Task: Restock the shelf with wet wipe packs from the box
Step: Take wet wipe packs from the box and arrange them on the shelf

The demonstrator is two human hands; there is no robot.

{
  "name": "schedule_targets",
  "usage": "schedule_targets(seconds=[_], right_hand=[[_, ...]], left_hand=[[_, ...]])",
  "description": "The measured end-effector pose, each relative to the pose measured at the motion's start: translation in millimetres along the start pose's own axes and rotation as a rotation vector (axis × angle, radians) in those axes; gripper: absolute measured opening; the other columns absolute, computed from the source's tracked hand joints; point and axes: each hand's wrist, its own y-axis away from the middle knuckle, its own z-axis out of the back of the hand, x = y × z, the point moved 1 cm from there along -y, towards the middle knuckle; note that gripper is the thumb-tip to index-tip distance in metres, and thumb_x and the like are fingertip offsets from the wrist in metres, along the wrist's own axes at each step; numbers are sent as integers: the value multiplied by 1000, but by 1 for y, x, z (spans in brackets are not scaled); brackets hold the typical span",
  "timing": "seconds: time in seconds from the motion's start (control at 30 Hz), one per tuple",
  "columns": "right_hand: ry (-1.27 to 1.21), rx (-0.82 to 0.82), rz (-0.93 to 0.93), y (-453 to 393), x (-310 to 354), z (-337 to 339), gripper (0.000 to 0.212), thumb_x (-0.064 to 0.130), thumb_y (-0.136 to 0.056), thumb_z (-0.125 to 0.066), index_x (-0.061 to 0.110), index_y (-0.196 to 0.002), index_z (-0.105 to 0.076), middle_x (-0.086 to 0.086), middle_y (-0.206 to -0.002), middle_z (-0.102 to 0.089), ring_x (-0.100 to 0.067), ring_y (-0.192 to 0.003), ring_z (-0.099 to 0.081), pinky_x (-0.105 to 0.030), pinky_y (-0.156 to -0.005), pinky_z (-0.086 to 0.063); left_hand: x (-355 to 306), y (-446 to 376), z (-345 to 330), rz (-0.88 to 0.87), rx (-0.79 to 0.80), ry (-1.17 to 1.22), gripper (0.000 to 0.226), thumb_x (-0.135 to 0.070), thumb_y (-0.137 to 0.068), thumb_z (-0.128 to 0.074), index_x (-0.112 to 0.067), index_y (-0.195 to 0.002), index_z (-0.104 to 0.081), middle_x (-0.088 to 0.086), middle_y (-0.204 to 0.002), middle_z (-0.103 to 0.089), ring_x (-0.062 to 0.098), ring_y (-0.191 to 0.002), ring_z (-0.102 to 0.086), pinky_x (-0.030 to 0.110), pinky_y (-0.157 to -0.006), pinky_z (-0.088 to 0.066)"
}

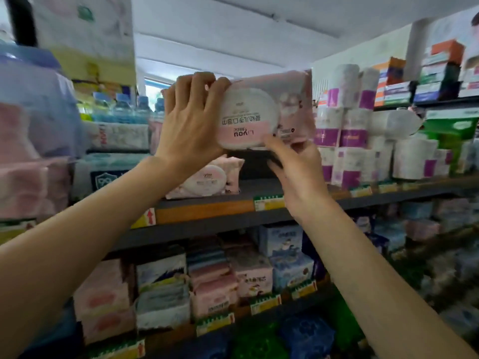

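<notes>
Head view, looking up along a store aisle. Dark shelf (259, 218) running left to right across the middle, its front edge lined with orange and yellow price tags (268, 202). White toilet-paper rolls with purple bands (352, 136) stacked on the right part of that shelf, green packs (452, 133) further right. Bulky soft packs in pink and blue (33, 130) crowded on the near left, blurred. Row of water bottles (121, 108) far left behind them. Lower shelf filled with small tissue and wipe packs (220, 278) in pink, blue and white. Boxes in orange, green and white (425, 76) stacked high on the far right.

Pink wet wipe pack (267, 112) held up in the air above the shelf's middle gap, upside down, its white oval lid (248, 120) facing the camera with the printing inverted. Left hand (191, 120) grasping the pack's left end, fingers curled over the top edge and thumb on the lid side. Right hand (298, 167) gripping from below at the lower right of the lid, thumb pressed on the front, the other fingers hidden behind the pack. Both forearms bare, raised from the near bottom corners.

Second pink wipe pack (210, 177) of the same kind lying on the shelf just below and left of the held one, partly hidden by the left wrist, leaning slightly. Dark bare space on the shelf right of it, under the held pack.
</notes>
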Motion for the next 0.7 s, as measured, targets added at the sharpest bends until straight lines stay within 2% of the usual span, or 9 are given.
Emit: schedule_targets(seconds=[0.07,0.13,0.27,0.33,0.4,0.47,0.53,0.6,0.7], right_hand=[[-256,217,-193,-13,8,-21,53,26,-83,-67,11,-129,-46,-13,-114,-62,-25,-104,-60,-42,-96,-49],[-326,344,-310,-27,11,-42,53,34,-82,-67,14,-128,-48,-15,-117,-63,-28,-109,-59,-50,-98,-44],[-466,294,-423,-68,9,-65,37,33,-80,-67,12,-107,-56,-12,-98,-64,-27,-92,-60,-43,-82,-51],[-415,207,-393,-95,5,-68,40,32,-75,-70,12,-106,-56,-13,-99,-63,-26,-90,-60,-39,-76,-54],[-174,74,-234,-120,-3,-69,68,34,-66,-77,12,-124,-47,-11,-118,-58,-24,-98,-57,-36,-75,-53],[167,-29,106,-143,-9,-66,84,30,-63,-81,10,-131,-36,-8,-127,-48,-21,-106,-49,-36,-84,-49],[677,29,578,-155,-6,-65,90,30,-60,-83,9,-132,-33,-8,-130,-42,-23,-116,-43,-38,-90,-43],[1143,134,992,-157,-7,-70,88,28,-56,-81,9,-130,-38,-12,-127,-45,-29,-114,-44,-38,-87,-38],[1456,282,1265,-166,-24,-84,87,28,-44,-82,6,-121,-48,-15,-114,-56,-33,-99,-54,-40,-81,-44]], left_hand=[[9,-7,-10,-35,-53,-107,66,-48,-69,-65,-10,-119,-44,18,-114,-52,25,-103,-31,37,-86,-31],[12,-7,-21,-89,-98,-223,55,-38,-74,-65,-8,-117,-48,11,-114,-42,26,-101,-34,35,-84,-28],[19,-17,-31,-324,38,-206,54,-39,-78,-56,-5,-120,-49,18,-114,-53,28,-101,-38,37,-86,-32],[27,-22,-25,-273,185,-10,63,-47,-76,-52,-4,-121,-48,21,-114,-55,30,-101,-46,41,-86,-40],[42,-20,-18,-83,234,146,67,-46,-76,-53,0,-124,-47,21,-116,-51,28,-99,-53,40,-85,-44],[62,-13,-17,133,211,196,67,-37,-75,-55,2,-128,-42,21,-119,-47,21,-100,-50,32,-86,-41],[84,-6,-23,387,233,235,71,-25,-75,-63,-1,-135,-32,20,-128,-40,21,-107,-48,31,-92,-41],[97,1,-34,563,322,329,83,-20,-75,-70,-7,-141,-22,17,-137,-33,27,-119,-47,43,-101,-43],[100,10,-49,643,402,407,99,-19,-73,-77,-10,-147,-11,12,-143,-28,29,-129,-41,48,-105,-42]])
